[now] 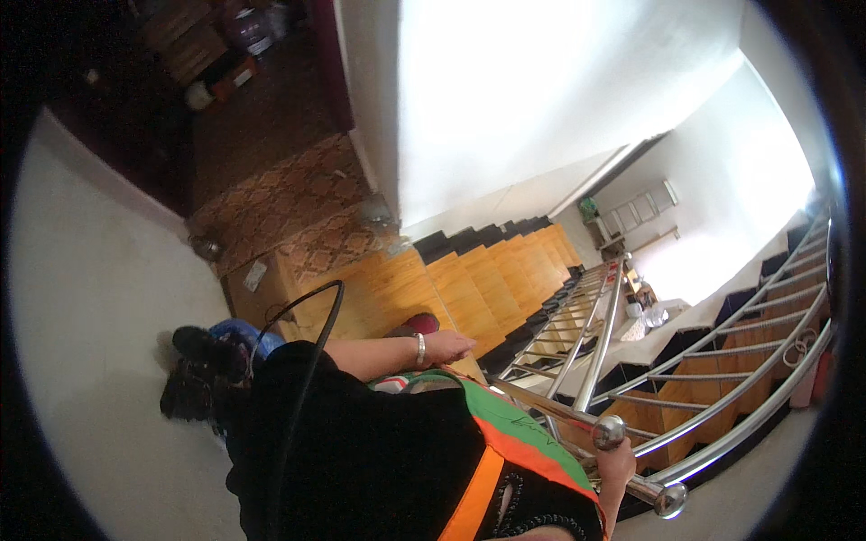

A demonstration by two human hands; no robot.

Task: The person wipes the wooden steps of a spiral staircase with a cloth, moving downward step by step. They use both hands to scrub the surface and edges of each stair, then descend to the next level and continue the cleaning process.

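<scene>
My right hand [616, 462] grips the steel stair railing [599, 368] beside a round end knob [609, 431]. Part of that hand is hidden behind the metal. My left hand [448, 347], with a silver bracelet [421, 349] at its wrist, is held in front of my body above the wooden landing. Its fingers are curled in and no object shows in it. A green and orange apron [517, 419] over a black garment [379, 466] covers my front. The toe of a dark red shoe [423, 322] shows just beyond the left wrist.
Wooden steps [500, 284] with black edging descend ahead. A second flight [703, 422] lies at the right behind curved rails. Patterned carpet [304, 223] covers steps at a dark doorway. A ladder [636, 209] leans on the lower wall. A black cable [331, 318] loops near my left arm.
</scene>
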